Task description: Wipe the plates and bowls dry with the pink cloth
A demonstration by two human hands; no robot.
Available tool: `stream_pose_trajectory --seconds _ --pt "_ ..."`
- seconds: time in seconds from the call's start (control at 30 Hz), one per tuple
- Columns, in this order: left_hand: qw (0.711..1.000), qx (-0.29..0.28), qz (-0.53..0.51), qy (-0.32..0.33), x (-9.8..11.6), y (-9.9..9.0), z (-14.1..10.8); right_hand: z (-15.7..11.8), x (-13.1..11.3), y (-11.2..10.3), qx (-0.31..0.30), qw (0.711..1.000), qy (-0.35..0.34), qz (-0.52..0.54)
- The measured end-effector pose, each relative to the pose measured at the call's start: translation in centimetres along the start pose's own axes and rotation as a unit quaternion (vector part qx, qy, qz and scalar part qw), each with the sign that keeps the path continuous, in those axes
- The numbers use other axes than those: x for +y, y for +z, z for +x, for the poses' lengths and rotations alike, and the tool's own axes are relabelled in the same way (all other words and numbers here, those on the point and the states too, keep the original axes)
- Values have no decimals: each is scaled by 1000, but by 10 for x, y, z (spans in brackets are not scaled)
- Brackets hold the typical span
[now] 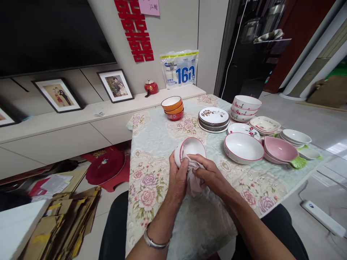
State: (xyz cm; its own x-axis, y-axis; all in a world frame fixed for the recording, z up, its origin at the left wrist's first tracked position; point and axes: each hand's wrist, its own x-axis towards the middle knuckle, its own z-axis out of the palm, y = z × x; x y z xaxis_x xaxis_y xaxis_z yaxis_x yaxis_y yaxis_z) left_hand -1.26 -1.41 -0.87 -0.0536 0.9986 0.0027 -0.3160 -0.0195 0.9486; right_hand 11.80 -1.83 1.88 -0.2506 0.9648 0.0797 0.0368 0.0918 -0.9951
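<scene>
Bare forearms (165, 221) extend over the flowered tablecloth (154, 144), with a bracelet (156, 246) on the left wrist. The left hand (176, 180) is closed around the white bowl (194, 146), while the right hand's (210, 171) curled fingers grip a cloth (193, 186) at the near rim. Between the hands, the tilted round bowl's mouth faces up and rightward; the cloth hangs lengthwise toward the person.

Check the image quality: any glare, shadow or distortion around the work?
Head view, centre: bowl and cloth read fairly clearly; the tablecloth dims in shadow just below them. Head view, edges: glare whitens the floor at far right; wide-angle stretch seems to slant the television, upper left.
</scene>
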Motion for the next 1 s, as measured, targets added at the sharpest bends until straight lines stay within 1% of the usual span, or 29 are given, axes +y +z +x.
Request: stream_pose_trajectory --seconds 0.2,0.33,0.5,0.63,0.8,1.0 --pt "1000 5 -3 -1 0 0 3 3 9 3 15 997 -60 -44" --pt "1000 12 1 8 0 0 3 2 7 2 12 998 -46 -36" --pt "1000 13 4 3 2 0 2 -1 2 -1 -16 1000 -24 9" --pt "1000 13 14 4 1 -1 2 0 5 -4 -30 999 -12 37" --pt "1000 12 22 5 0 -1 4 2 8 -4 -40 999 -30 3" --pt "1000 7 28 10 0 -1 4 3 4 0 -17 998 -44 -43"
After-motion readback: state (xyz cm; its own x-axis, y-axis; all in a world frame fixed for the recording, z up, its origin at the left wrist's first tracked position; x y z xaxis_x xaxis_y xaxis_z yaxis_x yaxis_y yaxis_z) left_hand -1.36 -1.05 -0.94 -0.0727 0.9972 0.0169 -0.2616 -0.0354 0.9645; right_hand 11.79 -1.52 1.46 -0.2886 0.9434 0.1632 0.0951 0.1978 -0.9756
